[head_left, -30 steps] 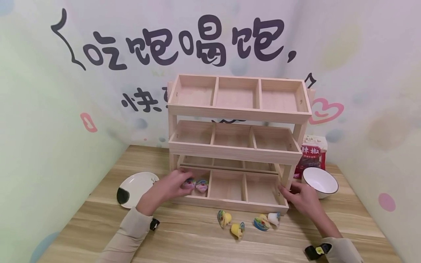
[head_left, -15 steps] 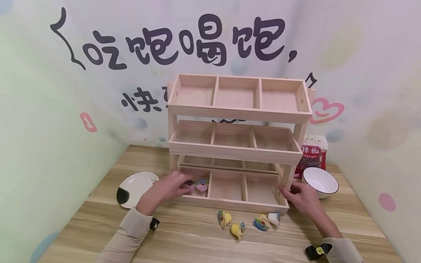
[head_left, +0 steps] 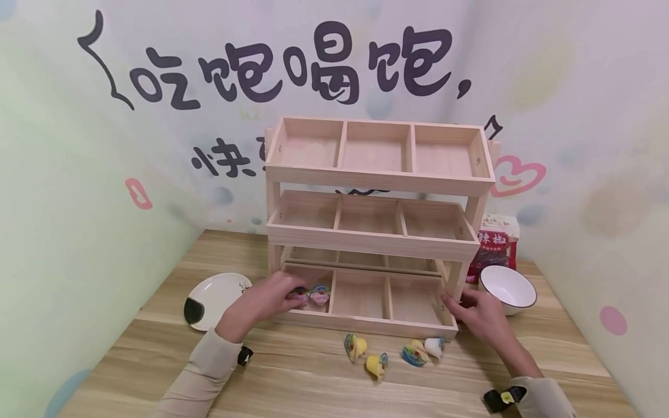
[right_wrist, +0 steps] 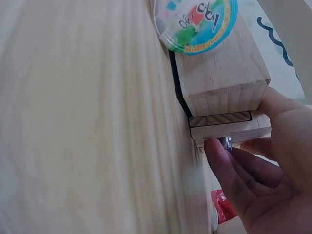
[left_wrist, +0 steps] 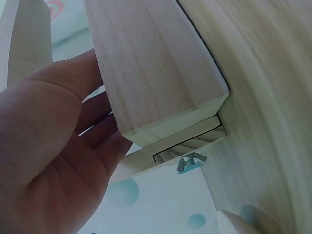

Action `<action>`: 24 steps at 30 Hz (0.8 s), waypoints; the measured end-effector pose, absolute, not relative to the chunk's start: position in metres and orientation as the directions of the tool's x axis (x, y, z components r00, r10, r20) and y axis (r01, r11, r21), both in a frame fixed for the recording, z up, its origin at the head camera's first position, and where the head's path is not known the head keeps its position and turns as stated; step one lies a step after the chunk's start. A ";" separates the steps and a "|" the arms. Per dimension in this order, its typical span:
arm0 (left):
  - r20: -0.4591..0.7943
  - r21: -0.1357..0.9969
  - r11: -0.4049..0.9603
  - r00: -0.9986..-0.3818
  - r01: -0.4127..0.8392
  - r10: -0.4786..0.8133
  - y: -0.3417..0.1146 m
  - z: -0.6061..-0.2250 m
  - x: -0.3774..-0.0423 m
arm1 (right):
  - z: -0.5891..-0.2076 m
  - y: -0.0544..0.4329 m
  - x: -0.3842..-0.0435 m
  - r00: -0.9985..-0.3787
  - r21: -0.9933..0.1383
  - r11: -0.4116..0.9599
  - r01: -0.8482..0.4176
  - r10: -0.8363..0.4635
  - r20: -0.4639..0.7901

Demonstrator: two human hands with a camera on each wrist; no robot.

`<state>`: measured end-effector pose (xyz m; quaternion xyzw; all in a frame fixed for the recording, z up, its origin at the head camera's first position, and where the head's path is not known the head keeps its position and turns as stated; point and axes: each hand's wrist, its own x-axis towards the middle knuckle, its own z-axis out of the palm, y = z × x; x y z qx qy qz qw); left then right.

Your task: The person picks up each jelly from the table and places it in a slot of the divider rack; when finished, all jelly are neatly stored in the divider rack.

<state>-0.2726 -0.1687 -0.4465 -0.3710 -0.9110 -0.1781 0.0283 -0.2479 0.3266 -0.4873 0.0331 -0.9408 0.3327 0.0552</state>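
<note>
A pale wooden three-tier rack [head_left: 360, 322] with compartments stands mid-table. My left hand [head_left: 263, 302] reaches into its lower left compartment and pinches a small jelly cup [head_left: 300, 297] with thumb and finger. A second jelly cup [head_left: 320, 295] lies just right of it. In the left wrist view the front board hides the left fingertips. My right hand [head_left: 483, 316] grips the lower right end of the rack. In the right wrist view its fingertips lie beside a metal wing nut [right_wrist: 226, 143].
Several jelly cups lie before the rack, among them a yellow one [head_left: 376, 366] and a white one [head_left: 434, 347]. An oval plate [head_left: 214, 296] sits left. A white bowl [head_left: 508, 287] and a red chilli packet [head_left: 493, 249] stand right. Patterned walls close off the back and sides.
The left jelly cup has dipped slightly in the compartment under the left fingers. Both hands otherwise keep their places, and the right hand stays on the rack's end.
</note>
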 end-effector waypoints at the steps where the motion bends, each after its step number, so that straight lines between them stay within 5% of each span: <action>1: 0.184 0.301 0.662 -0.724 0.686 0.665 -0.169 -0.447 -0.272 | -0.487 0.327 -0.248 -0.992 -0.622 0.777 -0.098 -0.025 0.126; 14: 0.212 0.316 0.662 -0.730 0.680 0.649 -0.163 -0.439 -0.263 | -0.490 0.328 -0.249 -0.988 -0.634 0.765 -0.116 -0.026 0.150; 24: 0.365 0.348 0.492 -0.599 0.798 0.713 -0.125 -0.428 -0.241 | -0.489 0.327 -0.249 -0.991 -0.650 0.753 -0.102 -0.020 0.133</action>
